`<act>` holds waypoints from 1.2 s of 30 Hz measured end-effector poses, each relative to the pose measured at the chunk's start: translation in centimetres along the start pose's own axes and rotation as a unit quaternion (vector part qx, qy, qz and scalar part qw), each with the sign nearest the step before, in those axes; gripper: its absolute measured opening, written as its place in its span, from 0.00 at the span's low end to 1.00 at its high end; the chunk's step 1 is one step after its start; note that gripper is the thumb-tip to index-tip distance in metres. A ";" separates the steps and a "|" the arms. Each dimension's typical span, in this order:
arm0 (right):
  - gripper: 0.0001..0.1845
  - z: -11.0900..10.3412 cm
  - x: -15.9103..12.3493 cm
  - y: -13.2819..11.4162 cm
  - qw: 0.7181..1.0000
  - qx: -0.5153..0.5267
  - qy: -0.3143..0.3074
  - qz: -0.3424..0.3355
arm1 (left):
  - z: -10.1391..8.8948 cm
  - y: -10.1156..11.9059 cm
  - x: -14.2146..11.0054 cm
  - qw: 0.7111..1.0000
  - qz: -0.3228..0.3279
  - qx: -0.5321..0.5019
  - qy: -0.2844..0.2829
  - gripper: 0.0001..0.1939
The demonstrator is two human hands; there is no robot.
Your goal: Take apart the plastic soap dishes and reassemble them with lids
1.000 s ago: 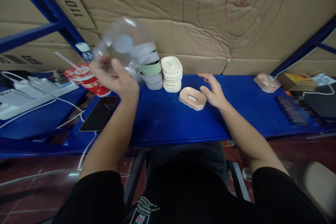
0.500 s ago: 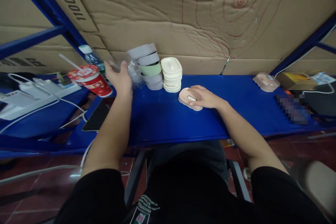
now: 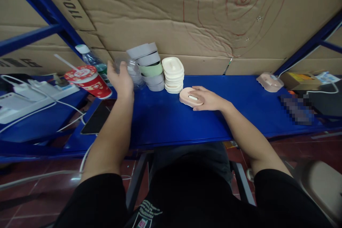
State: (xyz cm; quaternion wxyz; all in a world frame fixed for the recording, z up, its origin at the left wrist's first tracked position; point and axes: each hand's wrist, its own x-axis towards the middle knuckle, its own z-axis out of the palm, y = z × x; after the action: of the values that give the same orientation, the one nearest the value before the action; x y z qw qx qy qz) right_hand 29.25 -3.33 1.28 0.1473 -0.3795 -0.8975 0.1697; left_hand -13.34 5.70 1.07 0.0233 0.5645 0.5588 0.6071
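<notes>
Pink dish between its fingers, the right hand reaches palm-down; the left hand stands upright beside clear tubs, its grip impossible to tell.

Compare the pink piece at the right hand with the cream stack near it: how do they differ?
The pink piece is pale pink, while the stack is cream. The pink piece is low, whereas the stack rises taller in several layers. The right hand grips the pink piece; no hand touches the stack. Seen from above, both have rounded outlines.
</notes>
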 end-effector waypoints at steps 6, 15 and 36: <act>0.46 0.0 0.1 -0.5 0.998 0.010 0.041 -0.036 | 0.0 4.7 -1.3 0.965 0.074 -0.024 0.252 0.24; 0.42 1.4 0.7 -1.0 0.987 0.090 0.075 -0.107 | 1.8 11.4 -10.0 0.880 0.384 0.078 -0.268 0.31; 0.41 1.7 0.7 -1.9 0.962 0.225 0.155 -0.029 | 1.8 12.9 -9.9 0.844 0.275 0.135 -0.441 0.40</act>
State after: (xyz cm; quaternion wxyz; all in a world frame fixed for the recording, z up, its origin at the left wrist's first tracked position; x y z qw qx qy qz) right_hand 26.92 -4.33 0.68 0.3707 -0.3323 -0.8130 0.3020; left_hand -0.74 -4.50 3.17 0.0234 0.9008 0.3877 0.1942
